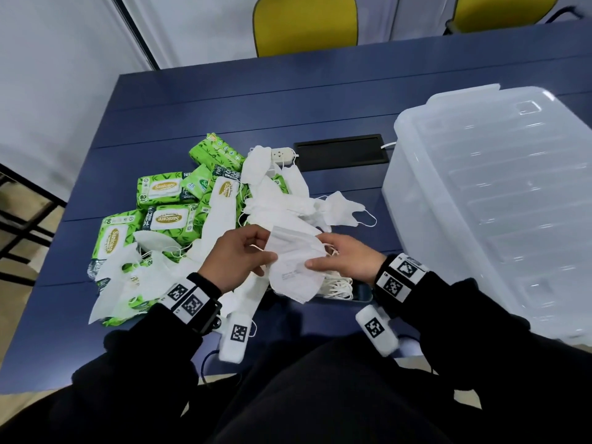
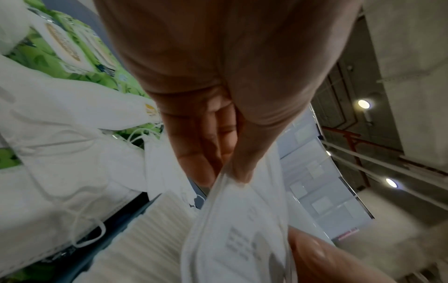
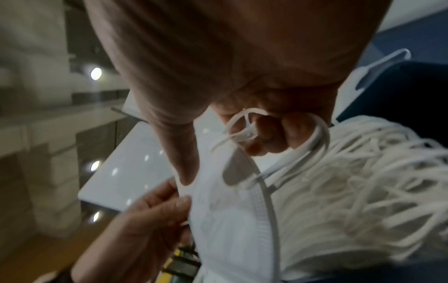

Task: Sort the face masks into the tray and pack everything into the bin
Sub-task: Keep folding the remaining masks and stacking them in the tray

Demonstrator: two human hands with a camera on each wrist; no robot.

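Observation:
Both hands hold one white folded face mask [image 1: 293, 270] just above the near table edge. My left hand [image 1: 269, 256] pinches its left edge between thumb and fingers, as the left wrist view shows: hand [image 2: 230, 176], mask [image 2: 242, 229]. My right hand [image 1: 317, 251] grips the right side, thumb on top, with the ear loop caught round its curled fingers [image 3: 264, 137]. Below the mask [image 3: 230, 229] lies a dark blue tray [image 1: 365, 296] with a stack of masks, their ear loops [image 3: 363, 181] bunched at its right. The translucent bin [image 1: 496, 203] stands at the right, lid on.
Loose white masks [image 1: 282, 200] and green wet-wipe packs [image 1: 160, 190] are heaped on the blue table [image 1: 224, 100] left of centre. A white power strip [image 1: 282, 154] and a black cable hatch [image 1: 341, 152] lie behind them. Two yellow chairs [image 1: 304, 24] stand beyond the table.

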